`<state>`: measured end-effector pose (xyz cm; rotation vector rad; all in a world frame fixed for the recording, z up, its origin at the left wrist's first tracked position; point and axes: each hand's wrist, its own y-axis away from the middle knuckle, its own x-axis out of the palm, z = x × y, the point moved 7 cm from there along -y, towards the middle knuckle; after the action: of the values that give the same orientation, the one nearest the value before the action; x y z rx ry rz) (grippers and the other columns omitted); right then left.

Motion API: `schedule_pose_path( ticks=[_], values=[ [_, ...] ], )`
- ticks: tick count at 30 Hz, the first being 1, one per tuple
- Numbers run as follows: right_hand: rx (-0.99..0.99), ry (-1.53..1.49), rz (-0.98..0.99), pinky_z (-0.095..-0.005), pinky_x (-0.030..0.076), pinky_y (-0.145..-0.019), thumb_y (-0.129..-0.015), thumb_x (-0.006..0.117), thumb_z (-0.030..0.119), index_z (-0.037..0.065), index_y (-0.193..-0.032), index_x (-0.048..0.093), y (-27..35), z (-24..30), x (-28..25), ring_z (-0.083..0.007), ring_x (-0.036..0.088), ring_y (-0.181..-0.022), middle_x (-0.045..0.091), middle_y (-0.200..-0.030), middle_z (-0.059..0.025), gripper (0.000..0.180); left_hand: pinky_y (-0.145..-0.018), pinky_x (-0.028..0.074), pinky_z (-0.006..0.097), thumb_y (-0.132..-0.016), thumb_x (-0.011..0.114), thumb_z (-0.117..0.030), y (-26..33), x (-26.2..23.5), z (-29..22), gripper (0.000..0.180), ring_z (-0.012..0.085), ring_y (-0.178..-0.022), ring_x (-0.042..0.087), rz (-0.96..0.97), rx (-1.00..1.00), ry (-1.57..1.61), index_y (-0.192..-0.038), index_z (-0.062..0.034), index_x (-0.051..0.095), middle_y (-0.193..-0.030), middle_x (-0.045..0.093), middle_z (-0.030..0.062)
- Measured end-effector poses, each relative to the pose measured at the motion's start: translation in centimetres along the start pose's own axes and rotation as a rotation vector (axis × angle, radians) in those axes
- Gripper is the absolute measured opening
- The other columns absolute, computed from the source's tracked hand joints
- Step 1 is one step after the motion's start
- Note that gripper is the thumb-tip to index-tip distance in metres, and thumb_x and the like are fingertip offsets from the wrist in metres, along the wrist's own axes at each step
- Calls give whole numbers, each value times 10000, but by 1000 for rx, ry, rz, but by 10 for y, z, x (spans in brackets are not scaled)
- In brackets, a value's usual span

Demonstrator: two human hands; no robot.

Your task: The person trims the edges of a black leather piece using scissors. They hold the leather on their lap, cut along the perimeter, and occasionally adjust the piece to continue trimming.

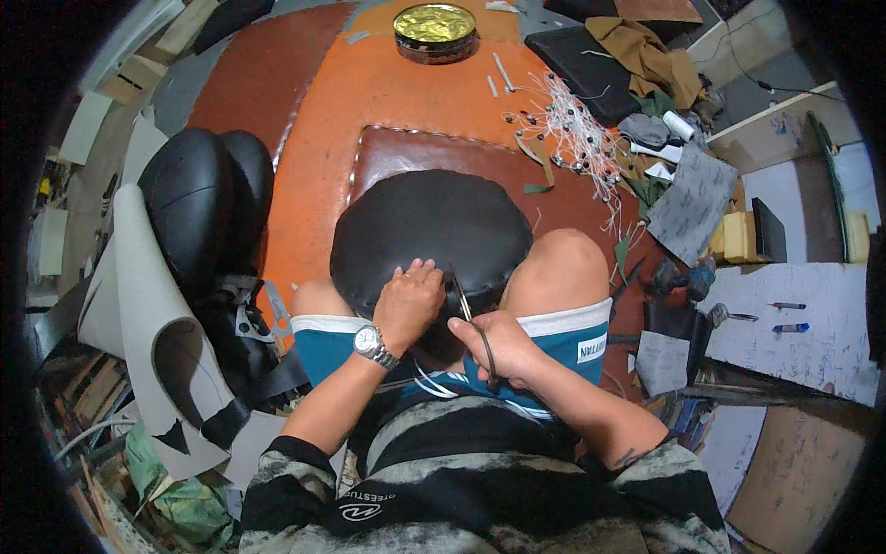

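Observation:
A round black cushion (429,222) with a smooth, leather-like cover rests across my lap between my knees. My left hand (411,300), with a metal watch on its wrist, presses its fingers flat on the near part of the cushion; its thumb is not plainly visible. My right hand (498,342) is closed round the handles of a pair of scissors (463,297). The blades point away from me and lie against the cushion's near edge, just right of my left fingers. Whether they have material between them is too small to tell.
Black padded seats (189,208) and a rolled grey sheet (166,342) stand on the left. Ahead is a round tin (434,32) with a golden inside. Tangled white cords (577,129), cloth scraps and a white board (794,323) with pens lie on the right.

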<state>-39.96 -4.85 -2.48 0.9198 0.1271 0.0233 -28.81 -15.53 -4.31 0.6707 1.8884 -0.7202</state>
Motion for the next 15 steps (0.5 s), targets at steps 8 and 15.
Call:
schedule_pose_path(
  ticks=[8,15],
  values=[
    [-21,-100,125,-287,464,-485,-1074,563,528,-11,-973,646,49,1,-16,-140,599,-502,573,-637,-31,555,-766,594,462,-902,748,-350,-31,-15,50,288,372,-804,753,333,-325,239,-998,-95,840,-866,779,170],
    [32,-98,292,-283,494,-534,-1079,498,605,-8,-1115,617,67,-3,23,-147,635,-572,590,-694,-45,626,-813,590,431,-894,754,-357,-56,-8,52,310,354,-843,763,541,-250,323,-998,-78,843,-905,782,190]
  ],
)
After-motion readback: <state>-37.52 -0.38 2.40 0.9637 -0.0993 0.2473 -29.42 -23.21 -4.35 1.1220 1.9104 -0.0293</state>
